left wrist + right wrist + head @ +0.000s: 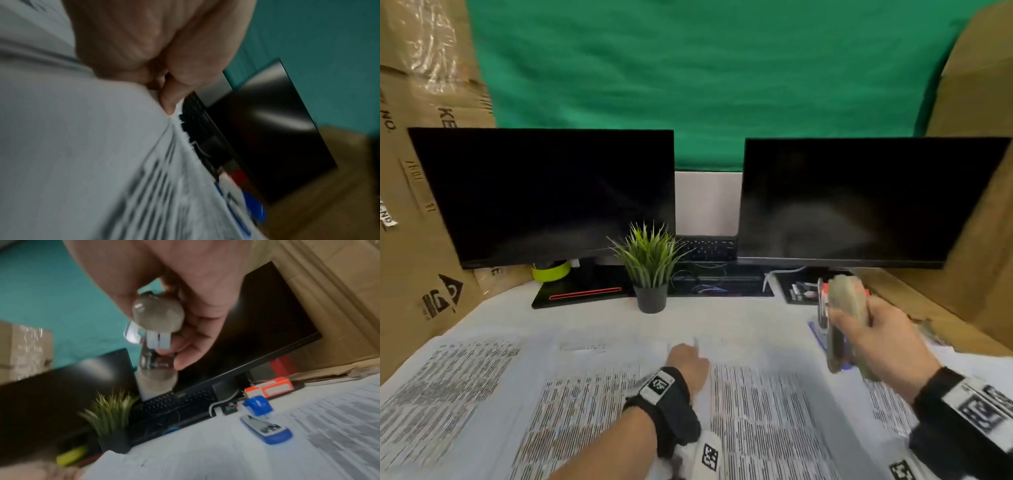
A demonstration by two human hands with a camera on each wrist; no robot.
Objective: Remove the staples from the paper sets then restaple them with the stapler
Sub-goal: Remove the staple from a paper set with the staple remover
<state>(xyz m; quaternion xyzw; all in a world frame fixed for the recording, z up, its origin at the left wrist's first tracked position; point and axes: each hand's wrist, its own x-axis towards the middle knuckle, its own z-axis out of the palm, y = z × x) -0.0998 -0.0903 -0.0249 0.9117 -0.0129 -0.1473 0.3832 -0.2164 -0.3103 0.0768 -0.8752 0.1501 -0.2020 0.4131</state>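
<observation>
Grey-beige plastic fills my right hand (878,337): my fingers are curled round the stapler (846,318), held up off the desk at the right. My left hand (688,365) pinches the top corner of a paper set (86,154) between thumb and fingers, the sheets lying flat on the desk in front of me. A blue stapler (266,431) lies open on the papers, near an orange box (271,387).

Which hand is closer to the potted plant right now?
Left. The left hand pinches papers just in front of the plant; the right hand holds a stapler farther off to its right.
</observation>
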